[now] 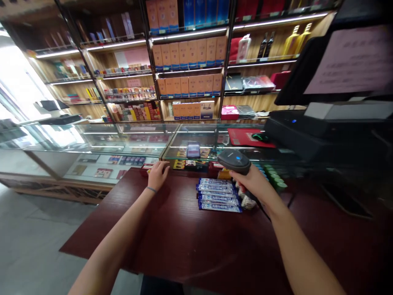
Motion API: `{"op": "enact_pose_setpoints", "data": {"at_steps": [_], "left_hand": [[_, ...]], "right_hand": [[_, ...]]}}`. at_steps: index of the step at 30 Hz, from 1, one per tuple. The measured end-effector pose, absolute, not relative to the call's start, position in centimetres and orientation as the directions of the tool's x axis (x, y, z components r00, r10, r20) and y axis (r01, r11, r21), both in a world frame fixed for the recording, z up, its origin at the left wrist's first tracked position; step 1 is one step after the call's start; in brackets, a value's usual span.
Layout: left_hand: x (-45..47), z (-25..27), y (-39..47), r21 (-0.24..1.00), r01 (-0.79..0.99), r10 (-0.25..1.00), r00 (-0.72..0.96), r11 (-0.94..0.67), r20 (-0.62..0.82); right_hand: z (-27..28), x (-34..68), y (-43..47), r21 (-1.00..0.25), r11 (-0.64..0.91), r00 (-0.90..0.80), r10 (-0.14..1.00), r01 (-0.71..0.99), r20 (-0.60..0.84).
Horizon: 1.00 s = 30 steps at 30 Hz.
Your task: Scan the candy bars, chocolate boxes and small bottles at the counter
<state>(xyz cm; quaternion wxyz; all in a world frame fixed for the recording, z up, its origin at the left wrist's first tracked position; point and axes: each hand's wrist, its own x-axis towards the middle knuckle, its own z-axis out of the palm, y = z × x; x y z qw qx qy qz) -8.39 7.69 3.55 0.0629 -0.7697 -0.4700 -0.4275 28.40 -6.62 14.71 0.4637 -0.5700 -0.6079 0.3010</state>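
Currently, scanner [233, 160] up in the right hand [252, 179], its head pointing left and away, above the far right corner of the packets [218, 196]. Right fingers closed round the handle; blue light on top of the scanner, cable [263, 211] trailing below the grip. Left hand [157, 173] well apart from the right, at the table's far edge, left of the packets; fingers loosely bent, thumb a little apart from them, nothing seen in the grasp. Red box [145, 169] just beside it; contact: cannot tell. Packets lie flat in a stacked row on the table [172, 233], between the hands, nearer the right. Green-topped tubes [274, 177] just right of the scanner hand. Beyond: glass case [208, 133], small screen [193, 150] on it, mouse [259, 137] on a red mat [241, 137]. Stocked shelves [188, 73] behind.
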Motion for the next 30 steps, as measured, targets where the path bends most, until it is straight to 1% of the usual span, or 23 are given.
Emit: {"op": "enact_pose_setpoints", "data": {"at_steps": [3, 8, 12, 15, 22, 26, 30], "left_hand": [[-3.2, 5.2, 6.8, 0.329, 0.700, 0.630, 0.221, -0.634, 0.745], [5.5, 6.7, 5.8, 0.375, 0.574, 0.626, 0.331, -0.728, 0.706], [11.2, 6.3, 5.3, 0.415, 0.459, 0.602, 0.414, -0.786, 0.683], [14.3, 5.3, 5.0, 0.415, 0.421, 0.585, 0.471, -0.807, 0.660], [17.0, 3.6, 4.8, 0.366, 0.481, 0.594, 0.507, -0.797, 0.625], [16.9, 3.7, 5.0, 0.417, 0.465, 0.620, 0.498, -0.781, 0.606], [16.0, 4.7, 4.5, 0.452, 0.386, 0.594, 0.507, -0.804, 0.624]], "right_hand": [[15.8, 30.8, -7.2, -0.924, 0.118, 0.130, 0.976, 0.363, 0.176], [17.1, 34.3, -8.6, -0.925, 0.117, 0.171, 0.967, 0.362, 0.190], [17.7, 36.6, -9.8, -0.926, 0.107, 0.180, 0.967, 0.363, 0.182], [17.9, 38.0, -10.4, -0.930, 0.074, 0.193, 0.969, 0.361, 0.152], [17.9, 38.9, -10.9, -0.945, 0.077, 0.217, 0.964, 0.317, 0.151], [18.0, 38.5, -10.9, -0.943, 0.110, 0.215, 0.959, 0.313, 0.183], [18.2, 38.0, -10.7, -0.934, 0.143, 0.216, 0.951, 0.326, 0.221]]}}
